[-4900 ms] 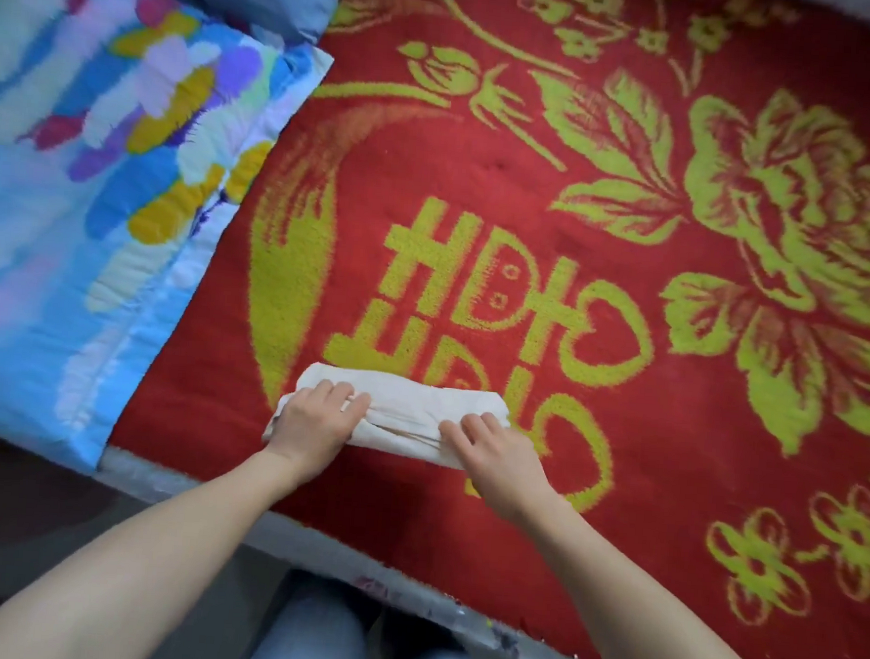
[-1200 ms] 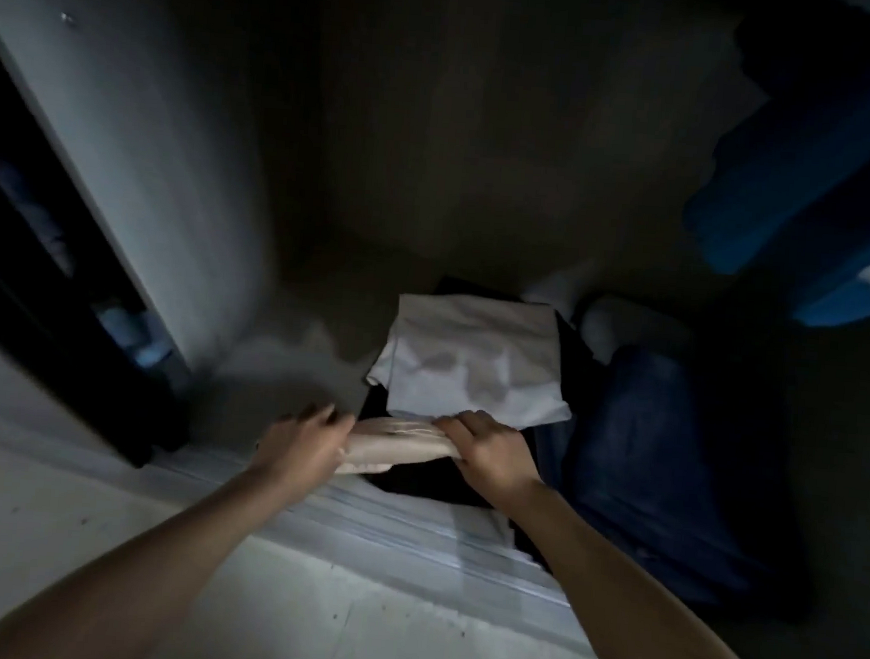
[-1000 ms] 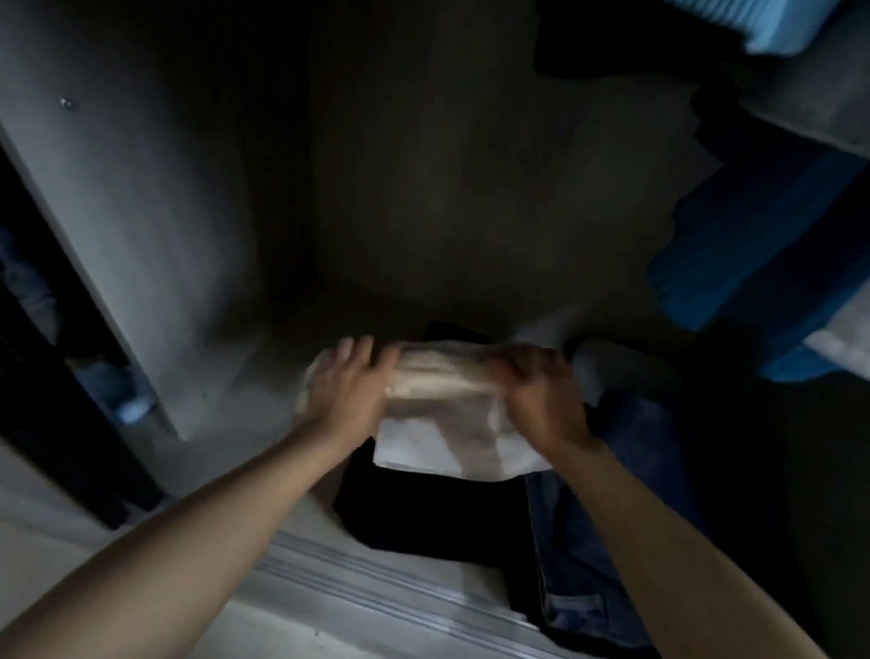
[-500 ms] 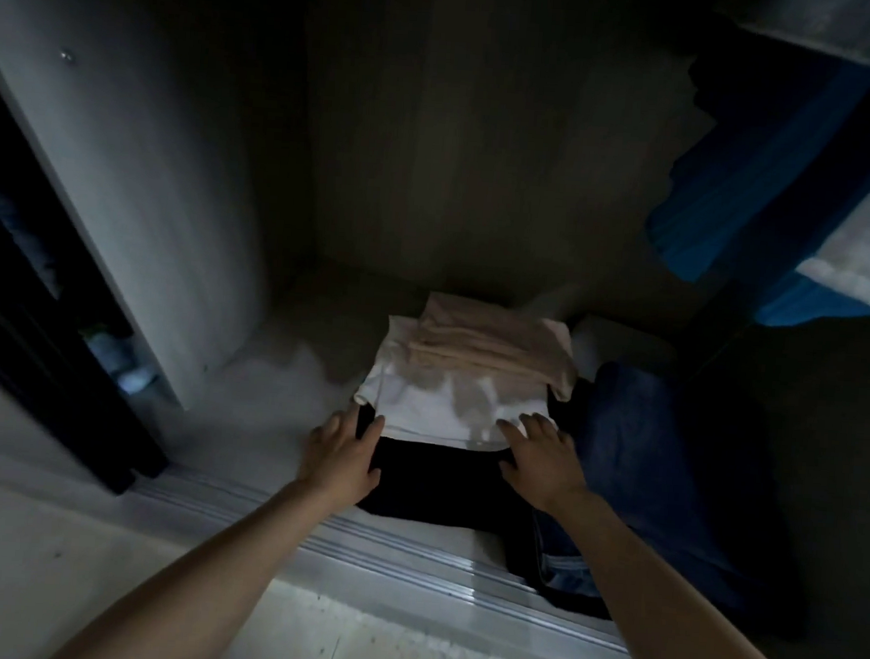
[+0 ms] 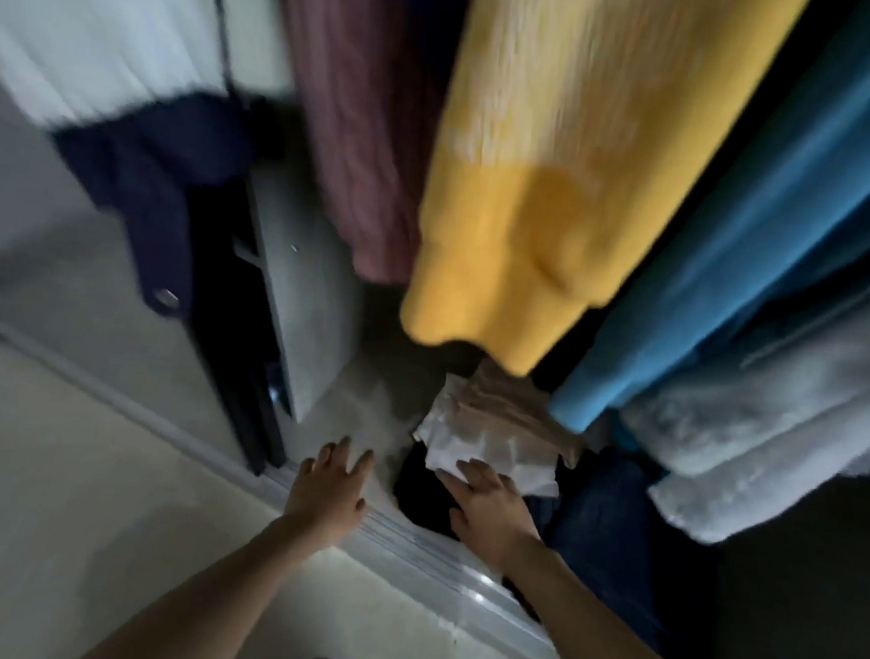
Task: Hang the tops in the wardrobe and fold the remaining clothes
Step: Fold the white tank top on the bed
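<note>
Beige cloth (image 5: pixel 512 409): lay folded on the white cloth (image 5: pixel 496 449), on the wardrobe floor (image 5: pixel 365 407).
White cloth: rested on a black garment (image 5: pixel 423 498), jeans (image 5: pixel 610 521) just beside.
Right hand (image 5: pixel 487 508): flat, fingers straight, fingertips touching the white cloth.
Left hand (image 5: pixel 329 486): spread wide, holding nothing, beside the pile.
Above: yellow top (image 5: pixel 551 183) and blue top (image 5: pixel 737 247) hung.

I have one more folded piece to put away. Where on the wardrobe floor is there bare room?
The pale wardrobe floor is bare between the grey side panel and the folded stack topped by a beige garment, ahead of the left hand. Right of the stack it is crowded: dark blue jeans lie under the hanging blue coat.
</note>
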Motion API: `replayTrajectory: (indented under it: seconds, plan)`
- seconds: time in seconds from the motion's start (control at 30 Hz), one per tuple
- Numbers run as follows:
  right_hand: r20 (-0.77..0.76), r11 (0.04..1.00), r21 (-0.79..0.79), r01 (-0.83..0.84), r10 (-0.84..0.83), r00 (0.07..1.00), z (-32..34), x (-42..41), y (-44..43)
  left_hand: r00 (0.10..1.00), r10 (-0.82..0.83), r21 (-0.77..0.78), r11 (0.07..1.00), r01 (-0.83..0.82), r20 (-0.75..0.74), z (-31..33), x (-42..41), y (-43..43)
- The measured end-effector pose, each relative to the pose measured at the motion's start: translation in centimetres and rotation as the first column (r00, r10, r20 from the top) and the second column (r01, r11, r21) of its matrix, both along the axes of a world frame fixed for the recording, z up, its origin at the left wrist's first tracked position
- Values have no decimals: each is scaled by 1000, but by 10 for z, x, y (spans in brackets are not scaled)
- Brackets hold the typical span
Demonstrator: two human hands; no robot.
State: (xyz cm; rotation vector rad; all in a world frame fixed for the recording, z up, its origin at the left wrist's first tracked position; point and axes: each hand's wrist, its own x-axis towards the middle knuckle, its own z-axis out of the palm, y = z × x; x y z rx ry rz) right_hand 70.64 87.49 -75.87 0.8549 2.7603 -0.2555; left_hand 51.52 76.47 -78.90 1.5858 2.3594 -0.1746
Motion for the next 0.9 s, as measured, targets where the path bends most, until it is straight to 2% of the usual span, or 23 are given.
replayTrajectory:
  seconds: [0.1, 0.2, 0.27, 0.37, 0.4, 0.43, 0.47, 0.57, 0.67, 0.8, 0.9]
  plan:
    - [-65, 999, 24, -40, 41, 997, 79, -23, -7, 992, 119, 70, 991, -116, -40, 74, -32, -14]
    - [-193, 979, 112, -170, 190, 963, 164, -42, -35, 970, 241, 113, 964, -239, -7, 150, -53, -47]
    - [-138, 966, 124, -228, 244, 960, 207, -50, -59, 957, 287, 138, 947, -288, 27, 190, -56, -72]
    - [8, 928, -110, -356, 359, 933, 278, -81, -90, 930, 367, 94, 926, -365, -7, 258, -64, -107]
    - [65, 902, -125, -413, 422, 904, 293, -91, -96, 922, 386, 94, 919, -383, -28, 281, -67, -117]
    - [58, 880, -127, -457, 466, 883, 321, -103, -102, 908, 417, 107, 906, -410, -47, 312, -73, -128]
    - [36, 863, -105, -494, 500, 865, 349, -115, -104, 896, 438, 141, 894, -426, -70, 338, -81, -136]
    - [-148, 771, 230, -594, 631, 761, 431, -160, -99, 850, 511, 259, 845, -469, -130, 430, -115, -157]
    - [-203, 759, 339, -556, 635, 745, 517, -193, -91, 770, 615, 400, 757, -516, -171, 523, -140, -178]
    - [-281, 718, 459, -524, 677, 680, 588, -217, -83, 716, 682, 541, 662, -518, -149, 583, -142, -207]
    - [-247, 636, 569, -521, 736, 630, 626, -229, -81, 685, 709, 601, 624, -499, -167, 604, -138, -225]
